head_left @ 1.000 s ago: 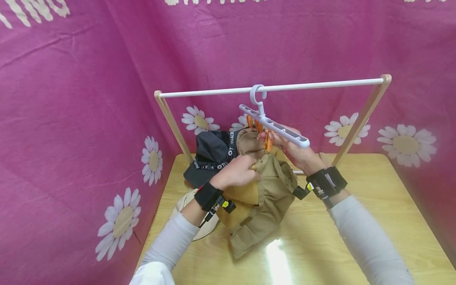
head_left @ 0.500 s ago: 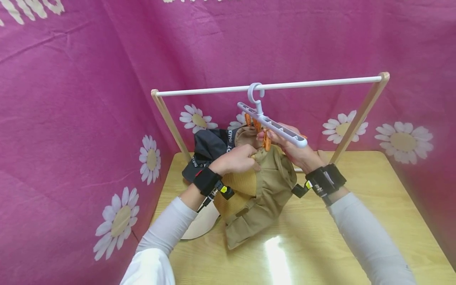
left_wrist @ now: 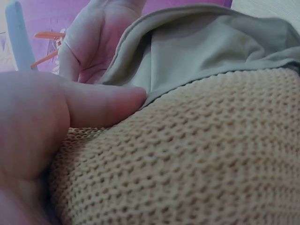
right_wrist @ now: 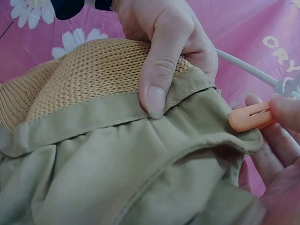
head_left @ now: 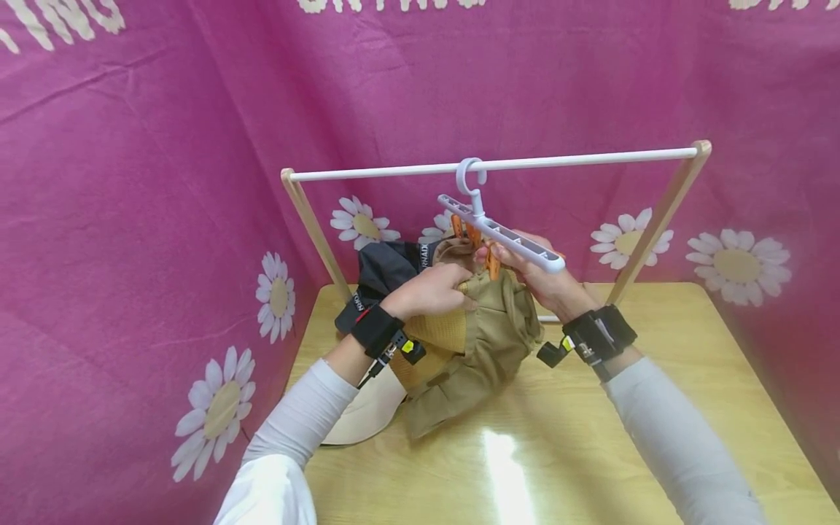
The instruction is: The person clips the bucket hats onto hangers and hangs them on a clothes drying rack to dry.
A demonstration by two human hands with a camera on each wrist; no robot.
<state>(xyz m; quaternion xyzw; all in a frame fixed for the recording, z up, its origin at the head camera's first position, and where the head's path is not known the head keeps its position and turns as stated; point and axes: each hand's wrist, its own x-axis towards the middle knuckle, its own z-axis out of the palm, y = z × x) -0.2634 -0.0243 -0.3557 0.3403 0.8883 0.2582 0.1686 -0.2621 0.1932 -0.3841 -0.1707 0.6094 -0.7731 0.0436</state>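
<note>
My left hand (head_left: pixel 433 292) grips the edge of a khaki cloth hat (head_left: pixel 492 328) with a mustard knit section, the thumb pressing along the seam between cloth and knit. My right hand (head_left: pixel 541 277) pinches an orange clothespin (head_left: pixel 494 264) under the hanger. In the right wrist view, the clothespin (right_wrist: pixel 251 117) lies over the edge of the khaki cloth; whether it clamps it I cannot tell. The pale lilac hanger (head_left: pixel 505 233) hooks over the white rail. Two more orange clothespins (head_left: pixel 474 235) hang farther along it, by a tan cloth item.
A wooden rack with a white rail (head_left: pixel 577 159) stands on the light wooden table (head_left: pixel 623 437). A black cap (head_left: pixel 380 270) with a lettered strap is behind my left hand. Below that wrist lies a cream hat brim (head_left: pixel 367 412). Pink daisy-print cloth (head_left: pixel 230 219) surrounds the table.
The hat's lower flap has swung left and slightly up. My left hand has moved slightly left and up, still on the hat's edge. The right hand stays at the clothespin.
</note>
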